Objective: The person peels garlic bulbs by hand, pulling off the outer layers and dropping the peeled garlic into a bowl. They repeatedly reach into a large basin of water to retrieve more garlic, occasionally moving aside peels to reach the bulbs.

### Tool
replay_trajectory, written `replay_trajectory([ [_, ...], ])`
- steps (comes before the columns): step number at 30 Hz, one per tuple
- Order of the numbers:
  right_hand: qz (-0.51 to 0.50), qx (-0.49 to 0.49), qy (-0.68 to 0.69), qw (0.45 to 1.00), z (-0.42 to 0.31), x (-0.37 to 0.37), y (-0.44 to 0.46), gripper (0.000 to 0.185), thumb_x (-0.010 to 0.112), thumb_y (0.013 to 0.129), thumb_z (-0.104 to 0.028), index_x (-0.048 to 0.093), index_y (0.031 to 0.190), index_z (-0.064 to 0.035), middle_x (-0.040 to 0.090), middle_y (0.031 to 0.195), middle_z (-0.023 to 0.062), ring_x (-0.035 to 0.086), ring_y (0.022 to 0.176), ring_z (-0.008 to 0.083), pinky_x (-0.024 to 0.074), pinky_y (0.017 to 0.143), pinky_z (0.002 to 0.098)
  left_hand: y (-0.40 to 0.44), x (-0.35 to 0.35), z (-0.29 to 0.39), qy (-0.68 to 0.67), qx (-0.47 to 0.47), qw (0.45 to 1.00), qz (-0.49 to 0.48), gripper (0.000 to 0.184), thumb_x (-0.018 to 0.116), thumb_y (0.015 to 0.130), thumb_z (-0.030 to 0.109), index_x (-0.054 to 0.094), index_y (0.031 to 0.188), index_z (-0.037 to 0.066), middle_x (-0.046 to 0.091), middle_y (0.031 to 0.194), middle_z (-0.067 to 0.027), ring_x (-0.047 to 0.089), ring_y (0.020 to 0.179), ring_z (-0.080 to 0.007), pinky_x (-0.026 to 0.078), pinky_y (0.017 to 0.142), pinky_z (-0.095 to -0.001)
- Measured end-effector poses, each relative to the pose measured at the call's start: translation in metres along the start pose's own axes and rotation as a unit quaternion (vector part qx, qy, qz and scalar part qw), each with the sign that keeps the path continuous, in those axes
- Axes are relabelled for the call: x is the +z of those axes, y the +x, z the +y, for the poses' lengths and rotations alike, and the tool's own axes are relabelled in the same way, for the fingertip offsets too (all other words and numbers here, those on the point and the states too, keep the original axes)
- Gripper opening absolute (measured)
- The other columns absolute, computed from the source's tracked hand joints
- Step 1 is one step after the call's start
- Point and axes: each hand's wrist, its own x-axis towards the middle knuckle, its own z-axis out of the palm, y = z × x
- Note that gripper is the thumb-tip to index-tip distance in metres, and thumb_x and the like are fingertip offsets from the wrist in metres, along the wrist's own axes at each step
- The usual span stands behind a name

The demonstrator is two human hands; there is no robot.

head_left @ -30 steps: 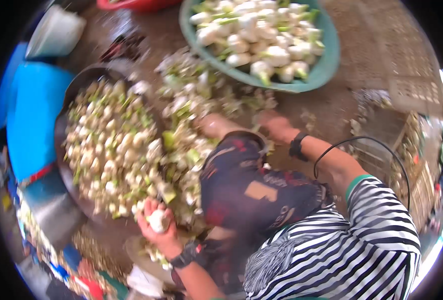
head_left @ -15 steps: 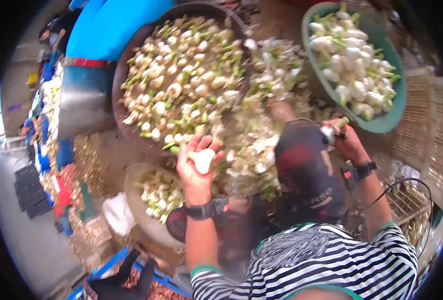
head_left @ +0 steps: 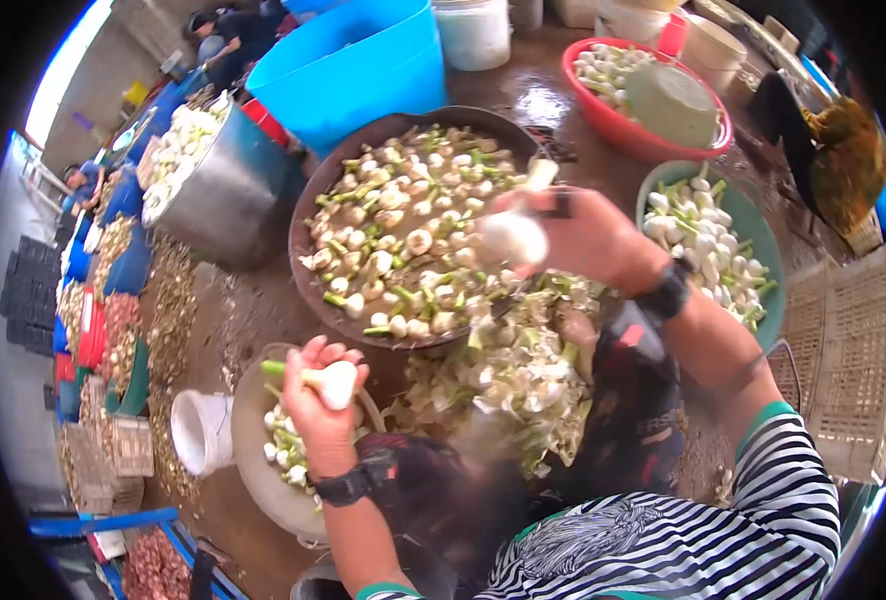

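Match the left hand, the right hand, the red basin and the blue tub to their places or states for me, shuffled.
1. Left hand
2. Right hand
3. Red basin
4. Blue tub

A. Just beyond the dark pan
B. Holding a green-stemmed bulb
C. Containing a pale tub
D. Gripping a blurred white bulb

Pairs: 1-B, 2-D, 3-C, 4-A
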Motion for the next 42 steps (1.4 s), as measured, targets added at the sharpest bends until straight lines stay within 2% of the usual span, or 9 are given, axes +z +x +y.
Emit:
replay_trajectory([
  [3,-0.034,-0.135,-0.445,0.884,0.011,0.099,0.048,0.039,0.075,0.070,-0.018,0.062,0.104,-0.0042,0.066,0.087,0.0117,0.064,0.080,0.0225,0.0503,0.068,0.0330,-0.019,-0.066,0.051,0.140,0.053,0.966,0.211,0.036,0.051,0.089,0.032,0.052,0.109,0.002,0.061,0.100,-0.0130,0.060,0.091,-0.0258,0.053,0.070,-0.0427],
  [5,-0.268,-0.100,0.077,0.955,0.069,0.171,0.070,0.044,0.063,0.075,-0.004,0.052,0.117,-0.0030,0.063,0.096,0.0103,0.057,0.090,0.0164,0.0460,0.079,0.0296,-0.044,-0.143,0.069,0.375,0.106,0.910,0.139,0.044,0.050,0.088,0.028,0.047,0.124,0.004,0.047,0.126,-0.0186,0.050,0.114,-0.0264,0.045,0.086,-0.0377],
  [8,-0.330,-0.021,-0.156,0.931,0.051,0.217,0.061,0.047,0.059,0.079,-0.011,0.048,0.122,0.0013,0.062,0.100,0.0142,0.057,0.094,0.0213,0.0446,0.084,0.0318,-0.061,-0.126,0.096,0.203,0.113,0.870,0.435,0.047,0.049,0.088,0.028,0.043,0.129,0.007,0.035,0.139,-0.0174,0.033,0.130,-0.0288,0.029,0.102,-0.0444],
  [16,-0.125,0.059,-0.328,0.935,0.153,0.079,0.122,0.026,0.049,0.071,0.002,0.068,0.086,-0.0050,0.065,0.078,0.0089,0.056,0.070,0.0149,0.0443,0.064,0.0325,0.010,0.034,-0.021,0.170,0.031,0.985,-0.027,0.032,0.046,0.091,0.021,0.052,0.117,0.003,0.057,0.117,-0.0115,0.055,0.107,-0.0231,0.044,0.089,-0.0393],
  [26,0.083,-0.009,-0.402,0.912,0.203,-0.027,0.233,0.011,0.059,0.075,-0.009,0.065,0.082,-0.0022,0.056,0.065,0.0039,0.051,0.059,0.0121,0.0433,0.055,0.0302,0.064,0.047,-0.096,0.168,-0.188,0.967,-0.038,0.019,0.050,0.089,0.017,0.059,0.102,0.006,0.061,0.100,-0.0012,0.056,0.097,-0.0113,0.040,0.084,-0.0256],
  [33,-0.202,0.007,-0.706,0.679,0.299,-0.048,0.299,0.018,0.049,0.084,-0.014,0.061,0.092,-0.0037,0.063,0.078,0.0200,0.063,0.075,0.0340,0.0509,0.065,0.0390,0.078,0.038,-0.102,0.121,-0.179,0.975,-0.050,0.019,0.055,0.089,0.015,0.060,0.103,0.004,0.062,0.096,-0.0018,0.055,0.090,-0.0084,0.041,0.080,-0.0243],
  [36,0.027,0.242,-0.421,0.874,0.272,-0.035,0.283,0.029,0.056,0.079,-0.019,0.061,0.100,-0.0004,0.064,0.089,0.0188,0.062,0.080,0.0309,0.0506,0.072,0.0361,0.080,0.038,-0.099,0.126,-0.176,0.974,-0.062,0.019,0.055,0.089,0.016,0.061,0.102,0.003,0.063,0.095,-0.0016,0.055,0.087,-0.0076,0.041,0.077,-0.0232],
  [39,-0.205,-0.130,-0.617,0.749,0.281,-0.062,0.280,0.028,0.054,0.079,-0.012,0.060,0.103,0.0011,0.065,0.092,0.0115,0.061,0.079,0.0213,0.0490,0.073,0.0307,0.086,0.042,-0.097,0.131,-0.192,0.970,-0.075,0.021,0.053,0.090,0.017,0.060,0.104,0.003,0.062,0.096,-0.0023,0.055,0.088,-0.0090,0.042,0.078,-0.0247],
  [42,-0.019,0.194,-0.041,0.980,0.212,-0.004,0.254,0.034,0.053,0.076,-0.006,0.059,0.109,0.0008,0.064,0.093,0.0049,0.058,0.080,0.0134,0.0471,0.073,0.0268,0.091,0.044,-0.094,0.107,-0.186,0.976,-0.020,0.025,0.050,0.091,0.019,0.055,0.111,0.003,0.059,0.101,-0.0049,0.055,0.094,-0.0137,0.044,0.080,-0.0294],
])
